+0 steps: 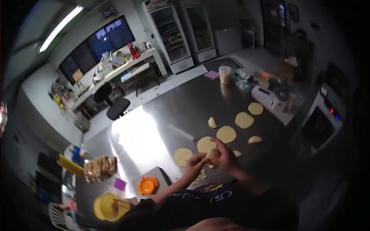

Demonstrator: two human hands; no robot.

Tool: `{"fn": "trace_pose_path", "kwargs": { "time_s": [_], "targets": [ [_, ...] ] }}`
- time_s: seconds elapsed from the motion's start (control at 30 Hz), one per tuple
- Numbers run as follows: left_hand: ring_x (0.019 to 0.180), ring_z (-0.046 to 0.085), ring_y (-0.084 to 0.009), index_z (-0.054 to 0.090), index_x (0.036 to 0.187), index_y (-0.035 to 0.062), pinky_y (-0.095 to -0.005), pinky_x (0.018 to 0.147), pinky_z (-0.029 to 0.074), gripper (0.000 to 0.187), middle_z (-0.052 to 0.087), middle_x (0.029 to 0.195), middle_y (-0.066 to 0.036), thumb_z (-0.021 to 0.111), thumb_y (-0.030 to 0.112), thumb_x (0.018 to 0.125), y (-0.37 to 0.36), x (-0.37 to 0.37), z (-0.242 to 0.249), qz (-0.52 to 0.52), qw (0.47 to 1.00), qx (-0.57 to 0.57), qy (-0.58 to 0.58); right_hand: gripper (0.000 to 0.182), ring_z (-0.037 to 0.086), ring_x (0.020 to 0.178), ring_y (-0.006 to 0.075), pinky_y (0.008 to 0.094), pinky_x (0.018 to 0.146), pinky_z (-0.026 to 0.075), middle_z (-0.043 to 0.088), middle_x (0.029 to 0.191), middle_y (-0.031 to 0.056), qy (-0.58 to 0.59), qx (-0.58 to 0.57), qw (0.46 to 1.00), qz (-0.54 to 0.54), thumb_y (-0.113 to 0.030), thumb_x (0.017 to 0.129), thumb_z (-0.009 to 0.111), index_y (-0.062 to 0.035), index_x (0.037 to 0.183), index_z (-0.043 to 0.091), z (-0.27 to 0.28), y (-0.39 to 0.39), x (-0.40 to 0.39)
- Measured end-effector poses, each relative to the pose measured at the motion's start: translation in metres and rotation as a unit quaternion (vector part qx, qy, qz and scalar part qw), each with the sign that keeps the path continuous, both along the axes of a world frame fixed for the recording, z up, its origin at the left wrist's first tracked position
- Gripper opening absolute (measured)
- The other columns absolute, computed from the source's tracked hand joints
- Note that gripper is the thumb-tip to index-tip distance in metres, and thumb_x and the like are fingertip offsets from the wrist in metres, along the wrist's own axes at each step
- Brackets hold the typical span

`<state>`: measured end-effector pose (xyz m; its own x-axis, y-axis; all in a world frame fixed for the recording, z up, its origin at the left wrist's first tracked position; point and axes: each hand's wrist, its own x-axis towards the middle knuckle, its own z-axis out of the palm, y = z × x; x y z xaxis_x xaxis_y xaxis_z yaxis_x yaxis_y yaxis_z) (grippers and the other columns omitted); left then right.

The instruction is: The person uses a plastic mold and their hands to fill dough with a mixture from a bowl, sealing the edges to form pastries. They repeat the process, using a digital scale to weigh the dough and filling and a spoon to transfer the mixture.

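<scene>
Close to my body, above the steel table [162,115], both my hands hold a piece of pale dough [212,153] between them. My left hand [195,162] pinches its left edge; my right hand [224,156] curls around its other side. The dough looks folded, though fingers cover part of it. Just beyond lies a flat dough disc [206,144], with another disc [183,157] to the left and several more in a row toward the far right. Folded dough pieces rest near the row, one [212,123] beyond it and one [254,139] to the right.
A white rolling pin [181,132] lies left of the discs. Small dough scraps [200,176] sit near my body. At the left are an orange dough press [147,185], a yellow container [111,206] and wrapped packages [100,168]. A tall tub [224,75] stands at the far end.
</scene>
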<state>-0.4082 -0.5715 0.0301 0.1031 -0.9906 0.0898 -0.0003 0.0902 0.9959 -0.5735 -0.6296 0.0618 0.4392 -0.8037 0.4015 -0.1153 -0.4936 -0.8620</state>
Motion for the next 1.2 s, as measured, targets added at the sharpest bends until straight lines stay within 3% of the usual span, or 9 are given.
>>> {"fn": "trace_pose_path", "kwargs": {
  "time_s": [0.07, 0.13, 0.33, 0.4, 0.47, 0.7, 0.87, 1.0, 1.2],
  "targets": [
    [0.089, 0.057, -0.0124, 0.060, 0.105, -0.0022, -0.0243, 0.082, 0.044, 0.020, 0.062, 0.094, -0.004, 0.060, 0.005, 0.086, 0.000, 0.000, 0.000, 0.015, 0.999, 0.031, -0.001, 0.063, 0.056, 0.055, 0.0234, 0.0345, 0.055, 0.044, 0.053, 0.061, 0.0088, 0.017, 0.015, 1.000, 0.002, -0.018, 0.075, 0.065, -0.0141, 0.132, 0.036, 0.001, 0.002, 0.000],
    [0.086, 0.058, -0.0116, 0.060, 0.100, -0.0017, -0.0243, 0.080, 0.045, 0.015, 0.062, 0.091, -0.005, 0.060, 0.005, 0.086, -0.007, 0.007, -0.020, 0.005, 0.998, -0.008, 0.069, 0.063, 0.057, 0.068, 0.0114, 0.0286, 0.062, 0.046, 0.058, 0.074, 0.0074, 0.043, 0.071, 0.996, 0.034, -0.009, 0.075, 0.063, -0.0096, 0.132, 0.035, 0.008, 0.003, -0.004],
    [0.082, 0.058, -0.0110, 0.063, 0.094, -0.0011, -0.0242, 0.075, 0.045, 0.014, 0.063, 0.086, -0.004, 0.063, 0.011, 0.086, -0.012, 0.001, -0.017, 0.016, 0.997, 0.002, 0.070, 0.067, 0.051, 0.061, 0.0145, 0.0299, 0.057, 0.042, 0.051, 0.070, 0.0072, 0.030, 0.007, 0.998, 0.053, -0.016, 0.076, 0.067, -0.0129, 0.134, 0.033, -0.009, -0.005, -0.007],
    [0.082, 0.058, -0.0112, 0.064, 0.093, -0.0008, -0.0242, 0.076, 0.045, 0.017, 0.063, 0.087, -0.004, 0.064, 0.014, 0.086, -0.012, 0.002, -0.011, 0.021, 0.994, -0.013, -0.106, 0.067, 0.053, 0.065, 0.0145, 0.0299, 0.060, 0.044, 0.052, 0.072, 0.0072, 0.048, 0.045, 0.995, 0.075, -0.014, 0.075, 0.066, -0.0124, 0.134, 0.033, -0.003, -0.004, -0.012],
    [0.084, 0.057, -0.0114, 0.064, 0.097, -0.0004, -0.0249, 0.076, 0.045, 0.021, 0.062, 0.089, -0.004, 0.064, 0.018, 0.086, -0.011, 0.000, -0.003, -0.016, 0.995, -0.025, -0.095, 0.068, 0.055, 0.069, 0.0144, 0.0289, 0.065, 0.046, 0.055, 0.075, 0.0064, 0.004, 0.068, 0.996, 0.061, -0.012, 0.075, 0.065, -0.0116, 0.134, 0.032, -0.015, -0.009, -0.013],
    [0.084, 0.055, -0.0089, 0.061, 0.110, 0.0012, -0.0224, 0.075, 0.043, 0.031, 0.061, 0.091, -0.003, 0.063, 0.020, 0.085, -0.015, -0.001, 0.011, -0.094, 0.944, 0.163, 0.272, 0.074, 0.056, 0.077, 0.0115, 0.0249, 0.071, 0.046, 0.058, 0.087, 0.0057, -0.114, 0.065, 0.986, 0.108, -0.018, 0.079, 0.066, -0.0035, 0.138, 0.025, -0.021, -0.003, -0.013],
    [0.085, 0.057, -0.0098, 0.064, 0.101, 0.0004, -0.0235, 0.073, 0.045, 0.022, 0.063, 0.091, -0.003, 0.060, 0.019, 0.088, -0.013, -0.007, 0.022, -0.033, 0.997, 0.018, 0.073, 0.069, 0.058, 0.078, 0.0131, 0.0263, 0.073, 0.046, 0.061, 0.085, 0.0079, -0.079, 0.041, 0.995, 0.042, -0.005, 0.076, 0.059, -0.0039, 0.137, 0.027, -0.008, -0.005, -0.008],
    [0.086, 0.058, -0.0148, 0.066, 0.097, 0.0023, -0.0272, 0.076, 0.045, 0.015, 0.063, 0.091, -0.006, 0.060, 0.012, 0.087, -0.010, -0.003, 0.039, -0.003, 0.983, -0.108, -0.147, 0.069, 0.056, 0.075, 0.0114, 0.0256, 0.071, 0.046, 0.061, 0.083, 0.0077, -0.119, 0.056, 0.990, 0.043, -0.002, 0.075, 0.059, -0.0061, 0.136, 0.028, 0.004, 0.000, -0.003],
    [0.084, 0.057, -0.0183, 0.068, 0.097, 0.0060, -0.0303, 0.074, 0.044, 0.021, 0.066, 0.094, -0.007, 0.068, 0.015, 0.079, -0.008, -0.004, 0.036, -0.011, 0.976, -0.181, -0.123, 0.068, 0.055, 0.069, 0.0101, 0.0244, 0.069, 0.045, 0.060, 0.079, 0.0063, -0.135, 0.035, 0.990, 0.031, -0.001, 0.075, 0.059, -0.0060, 0.136, 0.029, 0.018, 0.006, -0.001]
  ]
}}
